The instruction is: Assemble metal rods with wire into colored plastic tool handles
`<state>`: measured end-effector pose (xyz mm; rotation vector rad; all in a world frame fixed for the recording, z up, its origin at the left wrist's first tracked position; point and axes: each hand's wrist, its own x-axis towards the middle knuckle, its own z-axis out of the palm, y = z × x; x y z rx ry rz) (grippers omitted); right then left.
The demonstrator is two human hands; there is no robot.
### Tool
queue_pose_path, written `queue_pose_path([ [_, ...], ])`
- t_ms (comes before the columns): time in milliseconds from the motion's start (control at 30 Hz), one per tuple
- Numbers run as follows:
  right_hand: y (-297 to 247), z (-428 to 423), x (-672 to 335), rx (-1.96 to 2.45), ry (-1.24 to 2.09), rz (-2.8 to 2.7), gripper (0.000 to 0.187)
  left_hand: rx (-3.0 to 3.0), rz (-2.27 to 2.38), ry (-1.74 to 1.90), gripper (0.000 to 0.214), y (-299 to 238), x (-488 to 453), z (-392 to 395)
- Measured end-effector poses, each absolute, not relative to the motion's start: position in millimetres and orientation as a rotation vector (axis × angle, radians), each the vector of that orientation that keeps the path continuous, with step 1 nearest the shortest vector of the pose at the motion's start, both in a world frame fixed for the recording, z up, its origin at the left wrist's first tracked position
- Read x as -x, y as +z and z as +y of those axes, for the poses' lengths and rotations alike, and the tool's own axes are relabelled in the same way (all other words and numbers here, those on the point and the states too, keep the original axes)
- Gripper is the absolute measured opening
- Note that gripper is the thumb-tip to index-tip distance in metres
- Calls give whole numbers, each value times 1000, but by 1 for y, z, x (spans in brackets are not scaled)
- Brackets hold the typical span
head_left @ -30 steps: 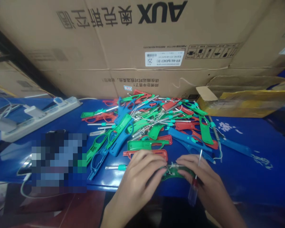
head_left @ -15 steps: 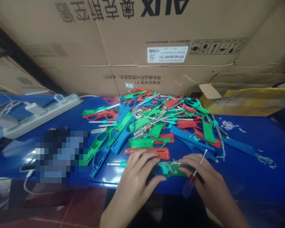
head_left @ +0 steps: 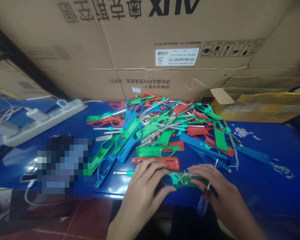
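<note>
At the table's front edge lies an open green lighter shell [head_left: 181,182], with white wires, a clear part [head_left: 190,175] and a metal tube [head_left: 120,172] with a teal collar pointing left. My left hand [head_left: 150,185] is closed over the tube end, its thumb and fingers on either side of the lighter. My right hand [head_left: 220,186] grips the other end with its fingers. It also keeps a small screwdriver [head_left: 203,202] with a clear and red handle, its shaft pointing up past the fingers. A red shell half [head_left: 171,163] lies just beyond my left fingers.
Behind my hands spreads a pile of lighter parts [head_left: 150,130] in green, red and blue. A power strip [head_left: 47,120] and a pixelated object [head_left: 65,166] are at the left. A small open box [head_left: 262,106] stands back right, before a large cardboard box [head_left: 90,50].
The screwdriver has shifted slightly right and down in my right hand, its shaft now more upright. My left hand stays on the lighter almost unmoved.
</note>
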<state>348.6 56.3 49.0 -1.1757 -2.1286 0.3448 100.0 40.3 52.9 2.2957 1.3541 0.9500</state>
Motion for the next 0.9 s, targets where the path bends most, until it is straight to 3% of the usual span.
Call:
queue_pose_path([
  [900, 49, 63, -365, 1099, 76, -2300, 40, -2382, 1387, 955, 25, 56, -104, 40],
])
